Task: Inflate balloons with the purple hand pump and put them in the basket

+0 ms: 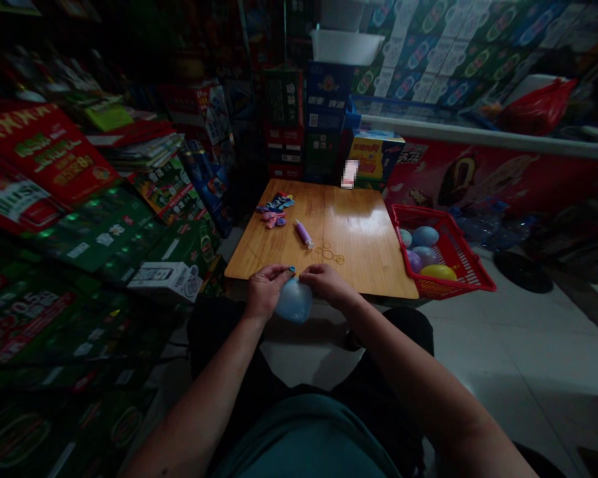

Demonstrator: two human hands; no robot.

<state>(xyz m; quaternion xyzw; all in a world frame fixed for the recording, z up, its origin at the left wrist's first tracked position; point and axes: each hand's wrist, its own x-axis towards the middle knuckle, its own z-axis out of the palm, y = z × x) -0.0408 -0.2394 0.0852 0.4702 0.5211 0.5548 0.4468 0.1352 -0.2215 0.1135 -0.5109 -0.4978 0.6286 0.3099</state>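
A partly inflated light-blue balloon (295, 304) hangs between my hands, just off the near edge of the low wooden table (359, 239). My left hand (266, 287) pinches its neck, where a darker blue rim sticks out between thumb and finger. Close beside it, my right hand (325, 280) has its fingers pressed together at the balloon's top; whether they grip the neck or something thin is hidden. Beyond the hands lie a purple hand pump (303, 234) and several rubber bands (328, 254). Flat, uninflated balloons (275, 211) are heaped at the far left of the tabletop.
A red plastic basket (471, 269) with several inflated balloons stands against the table's right side. Stacked green drink cartons (97, 239) crowd the left. Cartons and a chest freezer (428, 133) stand behind the table, and large plastic bottles (498, 229) sit on the floor at right.
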